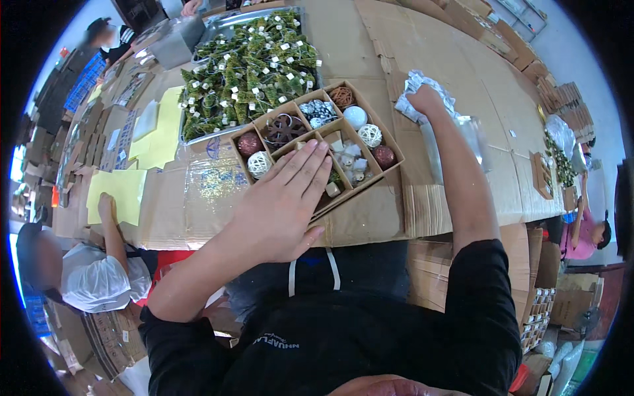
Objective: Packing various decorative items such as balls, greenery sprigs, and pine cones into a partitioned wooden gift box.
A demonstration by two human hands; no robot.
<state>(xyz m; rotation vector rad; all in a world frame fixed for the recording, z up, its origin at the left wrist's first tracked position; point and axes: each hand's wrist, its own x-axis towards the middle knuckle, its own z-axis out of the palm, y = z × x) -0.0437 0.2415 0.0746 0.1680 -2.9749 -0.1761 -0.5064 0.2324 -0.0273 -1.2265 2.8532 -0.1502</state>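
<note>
A divided cardboard box [360, 191] lies at an angle on the table in front of me. Its compartments hold dark red glitter balls [249, 144], white woven balls [370, 135], a brown twig ball [342, 97], a white ball [355, 117], a brown snowflake ornament [284, 130], frosted pinecones [317, 112] and small whitish ornaments [351, 162]. My left hand [284, 188] rests flat over the box's near-left compartments, fingers stretched, hiding what lies beneath. To the right of the box, my right hand [426, 100] is closed on a crumpled white-and-blue wad [413, 84]; cloth or plastic, I cannot tell.
Behind the box stands a metal tray [191, 137] heaped with small green trees on white bases. Clear plastic [472, 135] lies beside my right forearm. Yellow sheets [113, 195] lie at left, near a seated person [99, 277]. Cardboard covers the table.
</note>
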